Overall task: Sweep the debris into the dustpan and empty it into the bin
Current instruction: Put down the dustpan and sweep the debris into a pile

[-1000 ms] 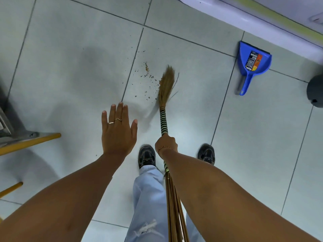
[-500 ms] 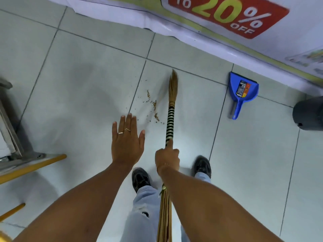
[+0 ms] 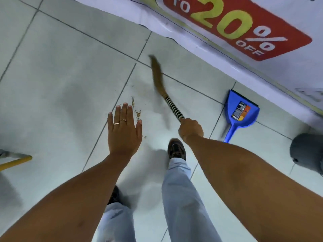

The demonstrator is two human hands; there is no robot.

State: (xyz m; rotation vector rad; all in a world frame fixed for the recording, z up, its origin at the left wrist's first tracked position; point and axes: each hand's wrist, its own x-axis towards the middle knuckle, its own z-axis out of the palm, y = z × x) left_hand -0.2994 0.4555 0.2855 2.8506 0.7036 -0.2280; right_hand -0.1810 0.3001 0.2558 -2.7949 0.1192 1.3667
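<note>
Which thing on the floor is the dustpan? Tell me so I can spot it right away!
Find the big white banner with the red sale sign along the far edge of the floor. Just below it, right of the broom, the dustpan lies flat on the tiles. It is the only bright blue thing, with a sticker inside and its handle pointing toward the person.

left hand (image 3: 123, 131): flat, fingers (image 3: 124, 110) spread, empty | right hand (image 3: 190, 129): fist closed on broom (image 3: 172, 106)

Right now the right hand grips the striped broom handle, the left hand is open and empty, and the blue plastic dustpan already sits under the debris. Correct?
Not quite. The head view shows the blue plastic dustpan lying apart by the banner, to the right of the scattered brown debris. The rest stands.
</note>
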